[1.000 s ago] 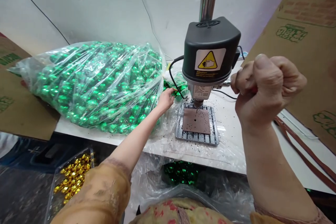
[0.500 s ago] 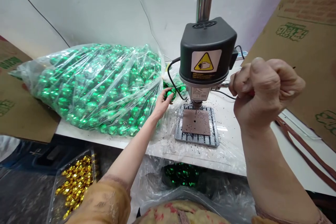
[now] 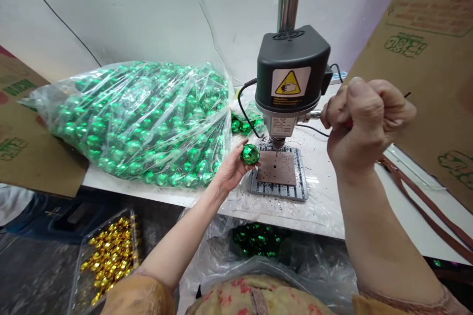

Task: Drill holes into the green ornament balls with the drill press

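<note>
A shiny green faceted ball [image 3: 250,154] rests in the fingers of my left hand [image 3: 233,170], just left of the drill press base [image 3: 301,187]. A brown square pad [image 3: 286,170] with a dark hole lies on that slotted base, with dark shavings scattered around it. Above the pad hangs the black drill press head [image 3: 291,69], bearing a yellow warning sign. My right hand [image 3: 364,118] is closed in a fist around the drill press's feed handle [image 3: 315,114], right of the head; most of the handle is hidden by the fingers.
A large clear bag [image 3: 148,128] of green balls fills the table's left side, its mouth facing the drill. Cardboard boxes [image 3: 414,74] stand right and left. Below, a clear tray [image 3: 77,275] holds gold balls, and green balls [image 3: 258,240] lie in plastic near my lap. A brown strap [image 3: 424,202] lies right.
My left hand has drawn a green ball from the bag's mouth and brought it nearer, beside the drill base. The right hand stays closed at the handle, shifted slightly left in view.
</note>
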The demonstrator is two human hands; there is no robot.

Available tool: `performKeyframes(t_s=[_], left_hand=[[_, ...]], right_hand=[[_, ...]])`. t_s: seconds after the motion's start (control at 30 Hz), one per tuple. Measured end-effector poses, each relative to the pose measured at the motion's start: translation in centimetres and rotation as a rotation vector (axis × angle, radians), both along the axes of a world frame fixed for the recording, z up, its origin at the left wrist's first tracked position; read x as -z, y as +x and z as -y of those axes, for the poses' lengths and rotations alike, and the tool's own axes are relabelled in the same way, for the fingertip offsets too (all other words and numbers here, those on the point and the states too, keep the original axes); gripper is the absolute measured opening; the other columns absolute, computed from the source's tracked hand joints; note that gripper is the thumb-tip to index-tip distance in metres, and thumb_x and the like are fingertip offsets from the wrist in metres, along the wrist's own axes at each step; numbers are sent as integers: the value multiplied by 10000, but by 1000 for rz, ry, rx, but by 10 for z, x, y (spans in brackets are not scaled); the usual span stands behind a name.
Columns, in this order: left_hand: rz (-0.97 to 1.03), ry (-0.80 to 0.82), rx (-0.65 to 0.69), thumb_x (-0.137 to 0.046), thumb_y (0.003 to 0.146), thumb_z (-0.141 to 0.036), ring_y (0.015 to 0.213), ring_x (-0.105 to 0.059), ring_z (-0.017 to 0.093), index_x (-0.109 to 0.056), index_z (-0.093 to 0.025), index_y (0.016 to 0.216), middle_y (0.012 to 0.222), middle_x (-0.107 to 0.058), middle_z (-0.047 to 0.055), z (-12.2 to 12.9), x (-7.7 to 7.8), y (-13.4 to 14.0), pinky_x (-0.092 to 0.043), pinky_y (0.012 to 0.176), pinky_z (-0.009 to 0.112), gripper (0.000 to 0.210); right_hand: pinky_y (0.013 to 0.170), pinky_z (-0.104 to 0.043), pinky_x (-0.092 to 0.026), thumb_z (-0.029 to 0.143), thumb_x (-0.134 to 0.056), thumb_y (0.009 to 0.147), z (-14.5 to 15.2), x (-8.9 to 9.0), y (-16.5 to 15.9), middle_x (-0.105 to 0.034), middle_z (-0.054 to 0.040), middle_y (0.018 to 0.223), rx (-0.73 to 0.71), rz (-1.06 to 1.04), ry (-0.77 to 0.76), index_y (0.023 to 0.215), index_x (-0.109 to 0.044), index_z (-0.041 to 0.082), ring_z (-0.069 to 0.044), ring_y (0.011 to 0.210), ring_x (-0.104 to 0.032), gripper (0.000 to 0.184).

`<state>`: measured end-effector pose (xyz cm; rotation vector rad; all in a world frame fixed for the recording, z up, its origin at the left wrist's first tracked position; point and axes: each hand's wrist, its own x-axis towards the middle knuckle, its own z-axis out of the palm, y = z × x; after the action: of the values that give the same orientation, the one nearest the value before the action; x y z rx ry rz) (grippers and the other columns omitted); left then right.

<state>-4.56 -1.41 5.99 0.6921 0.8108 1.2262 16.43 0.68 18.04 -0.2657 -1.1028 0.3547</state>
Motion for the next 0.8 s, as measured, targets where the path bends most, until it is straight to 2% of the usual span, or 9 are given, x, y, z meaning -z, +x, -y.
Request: performKeyframes(t_s=[0.13, 0.23, 0.4, 0.53, 0.67, 0.8], left_hand=[[38, -33, -2, -765, 829, -332, 910, -729, 214, -655, -169, 1138, 1011, -727, 67, -1, 6, 10, -616, 843, 371, 367], [12, 23, -59, -803, 807, -412, 896, -721, 200, -642, -200, 1097, 983, -710, 29, -5, 12, 18, -597, 888, 394, 394], [-197, 130, -160, -867, 737, -448, 852, -660, 120, -636, -220, 1104, 966, -694, -5, -13, 28, 26, -524, 817, 256, 489], [-327, 249, -212, -901, 686, -468, 893, -648, 133, -617, -212, 1069, 960, -707, 9, -18, 41, 33, -497, 828, 255, 541], [-390, 302, -197, -912, 658, -497, 893, -655, 150, -601, -209, 1048, 964, -710, 21, -22, 48, 37, -501, 826, 271, 576], [-409, 326, -135, -893, 704, -465, 935, -664, 161, -583, -211, 1074, 1018, -714, 35, -23, 51, 38, -500, 857, 281, 546]], right_hand=[[406, -253, -255, 210, -640, 881, -1, 1, 1, -330, 79, 439, -8, 21, 16, 534, -376, 195, -35, 386, -378, 436], [420, -267, -255, 213, -647, 880, -1, 2, 1, -318, 73, 444, -16, 15, -1, 530, -393, 198, -43, 393, -374, 432], [453, -321, -268, 358, -692, 877, 5, 2, 1, -295, 55, 452, 21, 48, -75, 521, -400, 218, -80, 411, -350, 481], [455, -351, -269, 417, -703, 863, 10, -1, 1, -288, 41, 449, 27, 67, -110, 512, -377, 229, -110, 419, -359, 514], [462, -366, -265, 433, -683, 871, 12, -1, 1, -339, 35, 454, 19, 86, -138, 524, -369, 237, -124, 420, -340, 508], [462, -361, -253, 429, -677, 876, 14, 0, 0, -336, 34, 454, 33, 86, -131, 536, -344, 239, -129, 420, -325, 512]])
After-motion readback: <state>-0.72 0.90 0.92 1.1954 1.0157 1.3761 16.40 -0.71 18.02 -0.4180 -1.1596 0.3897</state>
